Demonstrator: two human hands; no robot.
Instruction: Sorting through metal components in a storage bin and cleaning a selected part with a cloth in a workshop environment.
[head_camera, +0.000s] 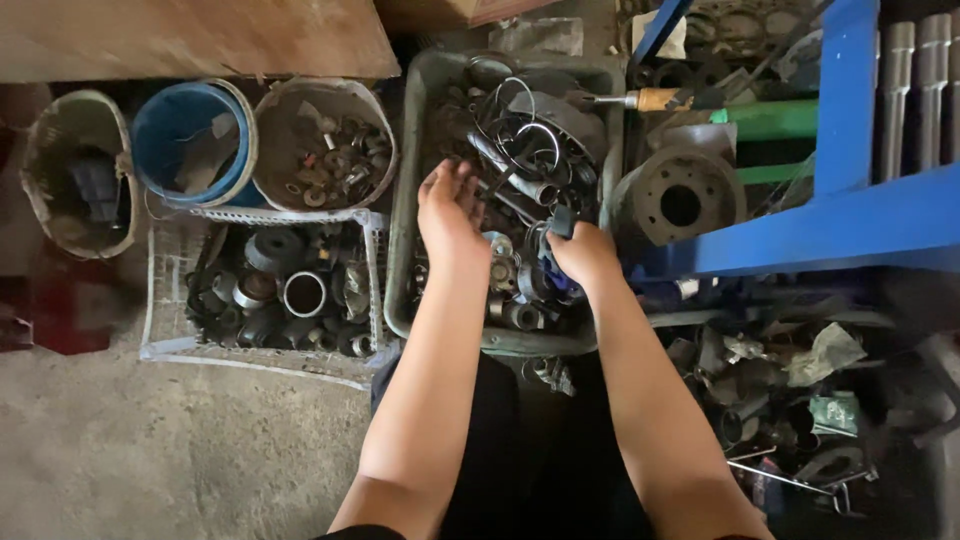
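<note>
A grey plastic crate (408, 190) sits in front of me, filled with dark metal parts, rings and wire loops. My left hand (450, 212) hovers over the crate's middle, fingers apart and slightly curled, with nothing seen in it. My right hand (580, 252) is at the crate's right side, fingers closed on a small dark metal part (561, 221) that sticks up above the knuckles. Under both hands lie round bearings and rings (510, 300).
A white wire-mesh basket (160, 340) of bushings and sleeves stands to the left. Behind it are three buckets: grey (60, 150), blue (190, 125), and one with small parts (325, 145). A blue metal frame (840, 215), a brake drum (680, 200) and loose scrap (790, 390) lie right.
</note>
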